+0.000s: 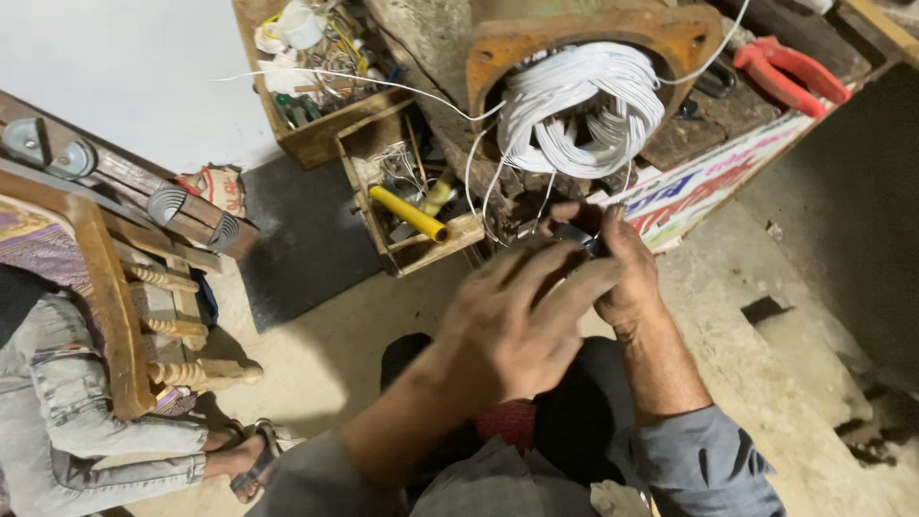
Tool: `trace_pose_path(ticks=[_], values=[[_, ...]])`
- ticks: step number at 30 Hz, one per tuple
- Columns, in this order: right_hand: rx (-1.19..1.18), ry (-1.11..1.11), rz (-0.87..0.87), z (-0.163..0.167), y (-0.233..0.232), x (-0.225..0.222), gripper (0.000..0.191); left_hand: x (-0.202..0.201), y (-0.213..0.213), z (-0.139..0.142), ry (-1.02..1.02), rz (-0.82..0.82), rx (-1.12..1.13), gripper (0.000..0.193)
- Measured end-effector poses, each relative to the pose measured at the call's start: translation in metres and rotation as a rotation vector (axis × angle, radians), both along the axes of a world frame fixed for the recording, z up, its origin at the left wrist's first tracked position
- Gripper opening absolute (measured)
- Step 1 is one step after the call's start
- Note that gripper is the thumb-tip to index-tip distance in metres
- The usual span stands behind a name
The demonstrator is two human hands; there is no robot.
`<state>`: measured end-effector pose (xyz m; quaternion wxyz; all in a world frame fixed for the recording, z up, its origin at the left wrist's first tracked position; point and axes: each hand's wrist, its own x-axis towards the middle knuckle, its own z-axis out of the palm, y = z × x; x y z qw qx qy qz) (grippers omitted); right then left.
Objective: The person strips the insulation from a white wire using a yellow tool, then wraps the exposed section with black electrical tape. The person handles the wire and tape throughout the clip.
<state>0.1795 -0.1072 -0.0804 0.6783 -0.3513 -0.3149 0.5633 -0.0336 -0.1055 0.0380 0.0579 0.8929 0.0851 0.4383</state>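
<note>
Below a rusty motor housing (584, 43) packed with white winding wire (582, 110), a small dark object (574, 235) sits pinched in the right hand (622, 268), fingers curled tight around it. The left hand (512, 325) lies against it, blurred, fingers extended; its grip cannot be told. Nearby: red pliers (790, 72), a wooden box (412, 191) holding a yellow-handled tool (410, 213).

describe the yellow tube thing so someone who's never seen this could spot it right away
Start at the rusty orange motor housing stuffed with white wire coils, top centre. Left of it, two open wooden boxes sit on the floor; take the nearer, smaller wooden box. The yellow tube lies slantwise inside, the only bright, smooth, solid-coloured piece among grey metal clutter.
</note>
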Motion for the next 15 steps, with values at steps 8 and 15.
trace_pose_path(ticks=[8, 15], values=[[-0.036, 0.165, -0.045, -0.03, -0.001, 0.018, 0.055, 0.05, 0.029, -0.014, 0.36, 0.254, -0.388, 0.039], [0.1, -0.085, 0.222, -0.019, -0.004, 0.034, 0.058, 0.05, 0.039, -0.02, 0.47, 0.254, -0.394, 0.049]])
